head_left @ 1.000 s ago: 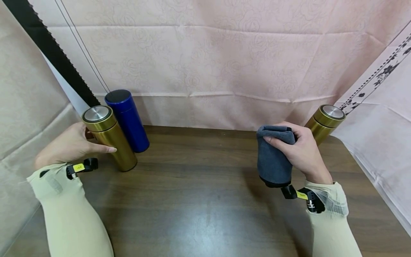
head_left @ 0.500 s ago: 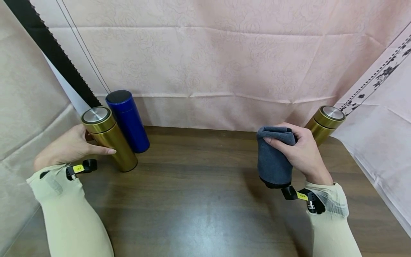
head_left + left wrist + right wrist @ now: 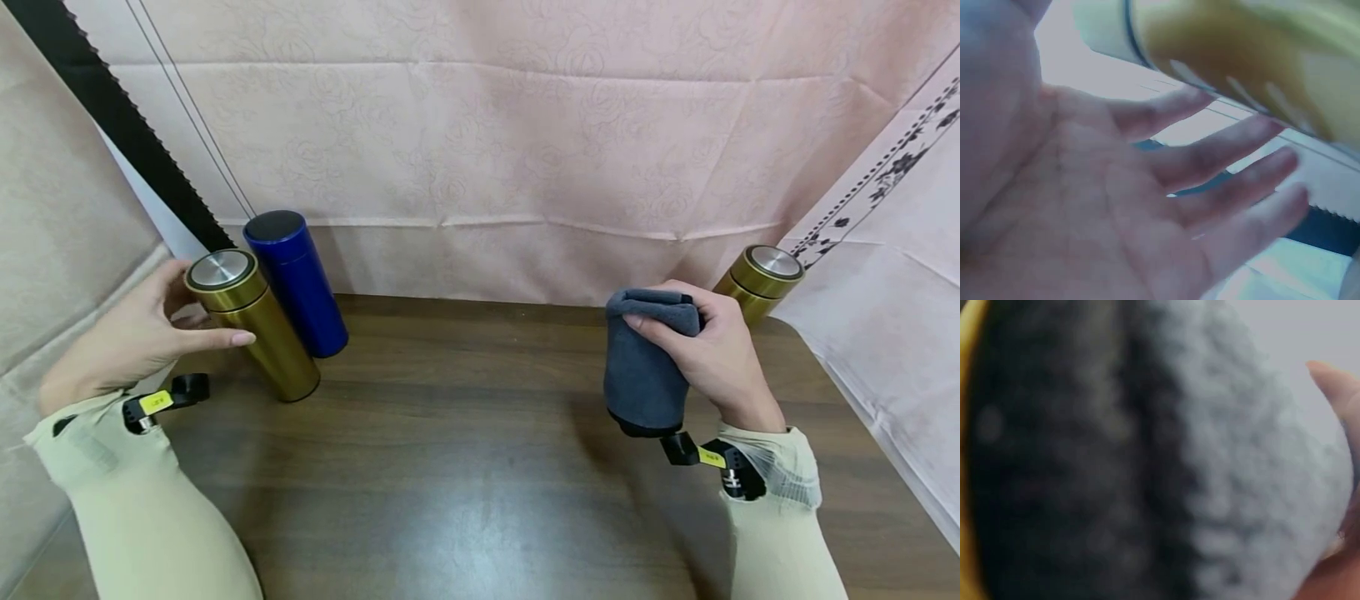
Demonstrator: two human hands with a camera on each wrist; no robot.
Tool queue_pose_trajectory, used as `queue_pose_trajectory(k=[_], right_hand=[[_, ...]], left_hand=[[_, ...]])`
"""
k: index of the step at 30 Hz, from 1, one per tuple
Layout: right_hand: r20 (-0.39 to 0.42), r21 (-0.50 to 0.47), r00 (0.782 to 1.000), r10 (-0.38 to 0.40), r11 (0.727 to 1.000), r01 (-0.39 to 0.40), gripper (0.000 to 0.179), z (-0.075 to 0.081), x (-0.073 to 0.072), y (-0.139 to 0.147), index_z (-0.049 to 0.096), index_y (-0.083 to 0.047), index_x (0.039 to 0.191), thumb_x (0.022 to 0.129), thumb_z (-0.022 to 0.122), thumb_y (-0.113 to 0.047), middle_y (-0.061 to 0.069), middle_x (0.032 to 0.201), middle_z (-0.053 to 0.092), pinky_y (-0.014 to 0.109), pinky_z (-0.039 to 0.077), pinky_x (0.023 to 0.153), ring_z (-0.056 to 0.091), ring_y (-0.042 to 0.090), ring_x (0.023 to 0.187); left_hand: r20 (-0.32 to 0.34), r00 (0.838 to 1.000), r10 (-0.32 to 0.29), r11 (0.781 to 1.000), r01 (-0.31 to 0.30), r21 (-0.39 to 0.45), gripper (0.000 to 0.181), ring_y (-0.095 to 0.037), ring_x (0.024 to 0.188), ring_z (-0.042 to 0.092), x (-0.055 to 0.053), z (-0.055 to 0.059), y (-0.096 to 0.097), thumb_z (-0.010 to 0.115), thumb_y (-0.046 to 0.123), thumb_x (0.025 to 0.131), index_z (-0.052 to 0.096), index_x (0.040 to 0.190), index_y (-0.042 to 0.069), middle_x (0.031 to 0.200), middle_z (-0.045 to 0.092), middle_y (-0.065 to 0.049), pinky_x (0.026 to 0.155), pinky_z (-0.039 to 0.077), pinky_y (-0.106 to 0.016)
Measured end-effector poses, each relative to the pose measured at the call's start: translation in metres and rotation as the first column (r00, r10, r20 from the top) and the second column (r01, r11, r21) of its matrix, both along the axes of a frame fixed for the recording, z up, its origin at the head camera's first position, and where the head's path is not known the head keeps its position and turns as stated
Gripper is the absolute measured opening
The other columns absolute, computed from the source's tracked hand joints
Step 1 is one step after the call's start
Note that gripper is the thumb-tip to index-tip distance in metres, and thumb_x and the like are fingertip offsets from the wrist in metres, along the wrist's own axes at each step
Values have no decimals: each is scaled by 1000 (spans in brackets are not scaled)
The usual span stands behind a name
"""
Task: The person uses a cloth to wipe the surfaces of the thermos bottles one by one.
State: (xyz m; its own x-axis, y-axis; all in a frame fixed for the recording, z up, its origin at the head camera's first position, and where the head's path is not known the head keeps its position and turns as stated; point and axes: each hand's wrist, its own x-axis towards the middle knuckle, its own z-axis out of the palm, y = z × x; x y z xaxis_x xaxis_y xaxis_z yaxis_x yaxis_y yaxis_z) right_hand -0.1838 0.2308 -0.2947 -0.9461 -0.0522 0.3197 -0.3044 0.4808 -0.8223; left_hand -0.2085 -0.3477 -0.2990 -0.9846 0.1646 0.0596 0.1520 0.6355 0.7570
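Observation:
On the left stands a gold thermos bottle with a silver-topped lid. My left hand is beside it, thumb and fingers spread around its upper part. In the left wrist view the fingers are loosely extended and the palm is away from the gold bottle; whether a fingertip still touches is unclear. My right hand grips a folded dark grey-blue cloth above the table, thumb across its upper fold. The cloth fills much of the right wrist view, blurred.
A blue bottle with a dark top stands right behind the left gold one. Another gold bottle stands at the back right, partly hidden by my right hand. Pale patterned cloth hangs behind the wooden table.
My left hand has loosened from the gold bottle and drawn off to the left, its thumb off the bottle's front. The right hand and its cloth have shifted very slightly right.

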Motion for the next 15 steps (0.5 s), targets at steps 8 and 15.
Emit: queue_pose_trajectory(k=[8, 15], right_hand=[[-41, -30, 998, -49, 998, 48, 29, 6, 2, 3, 71, -10, 121, 94, 75, -21, -3, 102, 73, 24, 61, 67, 70, 12, 82], [-30, -134, 995, -92, 987, 87, 29, 11, 4, 8, 67, -9, 120, 95, 74, -23, -1, 102, 70, 21, 59, 65, 69, 10, 79]], left_hand=[[-200, 951, 238, 966, -210, 150, 85, -15, 159, 16, 20, 26, 24, 76, 11, 92, 27, 158, 30, 169, 21, 1, 128, 15, -21], [-402, 842, 360, 854, -124, 506, 69, -15, 151, 28, 33, 52, 61, 73, -13, 84, 51, 144, 12, 153, 41, 3, 128, 18, -20]])
